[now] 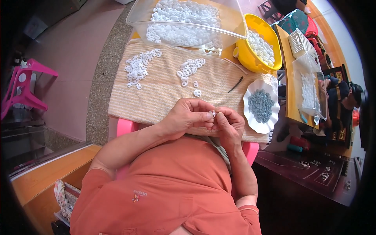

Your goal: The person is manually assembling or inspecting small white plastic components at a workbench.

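Note:
My left hand [190, 116] and my right hand [231, 122] meet in front of my belly, fingertips pinched together. Between them is a small white plastic piece [212, 113], mostly covered by the fingers. Just beyond the hands, on a striped beige towel [168, 88], lies a single white oval piece with two holes [197, 93]. A loose group of similar pieces [190, 68] spreads farther up, and a pile of smaller white pieces [138, 68] sits to its left. Right of my right hand stands a white wavy-rimmed plate [250, 124] holding many small grey-blue parts [260, 105].
A clear plastic tub [135, 19] of white pieces stands at the far edge, beside a yellow basin [242, 58] with more. A thin dark stick [235, 84] lies on the towel. At right, another person [340, 94] sits near a clear box [311, 92]; a pink stool [25, 88] stands left.

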Tool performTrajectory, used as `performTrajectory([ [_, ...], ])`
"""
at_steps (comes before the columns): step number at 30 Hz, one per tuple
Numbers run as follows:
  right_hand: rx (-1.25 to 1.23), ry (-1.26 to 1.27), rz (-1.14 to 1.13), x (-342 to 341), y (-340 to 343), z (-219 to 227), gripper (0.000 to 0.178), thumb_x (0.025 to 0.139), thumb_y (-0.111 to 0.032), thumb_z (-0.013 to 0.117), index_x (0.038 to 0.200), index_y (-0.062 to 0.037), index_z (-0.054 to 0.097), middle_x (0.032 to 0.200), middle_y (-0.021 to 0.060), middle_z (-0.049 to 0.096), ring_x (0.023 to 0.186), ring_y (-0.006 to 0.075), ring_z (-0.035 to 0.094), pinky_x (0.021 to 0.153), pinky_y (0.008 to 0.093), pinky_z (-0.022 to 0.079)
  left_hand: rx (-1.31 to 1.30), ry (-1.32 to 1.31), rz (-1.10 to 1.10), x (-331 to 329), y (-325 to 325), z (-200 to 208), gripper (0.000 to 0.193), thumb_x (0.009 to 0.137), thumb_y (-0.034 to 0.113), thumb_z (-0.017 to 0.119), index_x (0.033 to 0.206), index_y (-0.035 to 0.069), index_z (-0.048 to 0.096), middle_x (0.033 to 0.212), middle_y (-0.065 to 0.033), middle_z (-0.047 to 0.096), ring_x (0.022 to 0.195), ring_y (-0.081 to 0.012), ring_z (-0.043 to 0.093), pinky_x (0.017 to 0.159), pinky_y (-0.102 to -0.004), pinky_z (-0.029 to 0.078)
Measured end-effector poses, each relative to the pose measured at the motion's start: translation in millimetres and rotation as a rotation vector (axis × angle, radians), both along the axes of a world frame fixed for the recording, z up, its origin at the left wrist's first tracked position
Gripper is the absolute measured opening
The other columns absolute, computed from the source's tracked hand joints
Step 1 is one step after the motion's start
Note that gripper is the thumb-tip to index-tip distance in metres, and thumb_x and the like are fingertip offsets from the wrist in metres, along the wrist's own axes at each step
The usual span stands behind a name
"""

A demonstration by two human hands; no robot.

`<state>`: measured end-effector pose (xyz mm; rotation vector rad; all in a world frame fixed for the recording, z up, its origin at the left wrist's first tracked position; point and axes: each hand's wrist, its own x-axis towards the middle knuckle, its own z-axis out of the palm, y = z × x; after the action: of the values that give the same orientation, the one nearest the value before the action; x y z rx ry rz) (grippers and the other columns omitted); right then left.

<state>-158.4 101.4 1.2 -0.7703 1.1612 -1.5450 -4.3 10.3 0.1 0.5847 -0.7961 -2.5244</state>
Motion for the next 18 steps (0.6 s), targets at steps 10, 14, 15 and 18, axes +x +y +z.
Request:
performTrajectory([
  [10,0.009,-0.109,0.009,1.1,-0.5,-3.0,0.014,0.093,-0.006,0.057,0.1,0.0045,0.062,0.088,0.0094,0.064,0.064,0.0117,0.06,0.059,0.0242,0.054,0.018,-0.006,0.004,-0.3,0.7,-1.5,0.019,0.088,0.003,0.062,0.107,-0.003,0.062,0.092,-0.0094,0.066,0.08,-0.0146,0.066,0.075,-0.0261,0.057],
  [14,0.018,-0.093,0.017,0.4,0.2,-4.5,0.014,0.093,-0.006,0.057,0.1,0.0051,0.062,0.087,0.0093,0.064,0.064,0.0119,0.061,0.059,0.0236,0.054,0.023,0.004,0.003,0.1,1.1,-3.7,0.02,0.088,0.002,0.062,0.107,-0.003,0.062,0.091,-0.0099,0.067,0.08,-0.0148,0.066,0.074,-0.0259,0.057],
  [15,0.012,-0.079,0.011,0.4,0.2,-4.8,0.014,0.092,-0.005,0.058,0.1,0.0052,0.062,0.087,0.0092,0.064,0.064,0.0119,0.061,0.059,0.0234,0.054,0.019,-0.005,0.004,0.1,1.2,-3.5,0.02,0.088,0.002,0.062,0.107,-0.004,0.062,0.091,-0.01,0.067,0.08,-0.0147,0.066,0.074,-0.0258,0.057],
  [18,-0.007,-0.029,0.014,-0.6,0.0,-4.7,0.013,0.092,-0.005,0.058,0.099,0.0053,0.063,0.087,0.0091,0.064,0.064,0.012,0.061,0.059,0.0228,0.054,0.017,-0.021,0.01,-0.1,1.8,-1.8,0.02,0.088,0.002,0.062,0.107,-0.004,0.062,0.091,-0.0101,0.067,0.079,-0.0144,0.066,0.074,-0.0255,0.057],
])
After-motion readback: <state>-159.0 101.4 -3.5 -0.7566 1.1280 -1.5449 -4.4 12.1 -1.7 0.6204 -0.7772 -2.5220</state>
